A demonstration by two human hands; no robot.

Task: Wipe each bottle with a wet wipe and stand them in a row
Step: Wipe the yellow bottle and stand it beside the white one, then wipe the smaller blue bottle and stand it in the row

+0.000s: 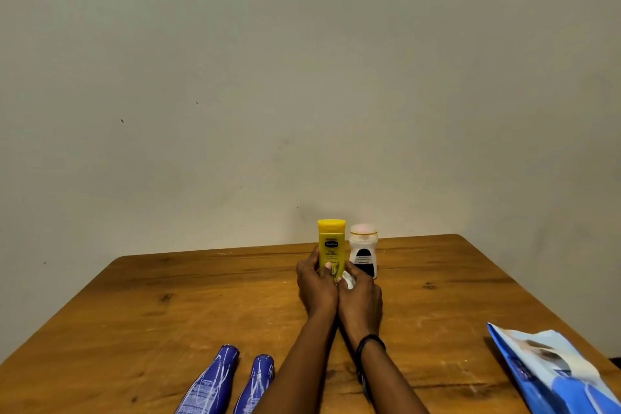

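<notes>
A yellow lotion bottle [331, 245] stands upright near the table's far edge, with my left hand [316, 286] wrapped around its lower part. My right hand [360, 299] is closed on a crumpled white wet wipe [348, 281], pressed against the bottle's lower right side. A small white bottle [363, 250] with a dark label stands upright just to the right of the yellow one, close beside it. Two blue bottles, one [210, 381] left of the other [256, 385], lie on their sides at the near edge, to the left of my forearms.
A blue and white wet wipe pack [551, 370] lies flat at the near right corner of the wooden table [168, 306]. A plain wall rises right behind the table's far edge.
</notes>
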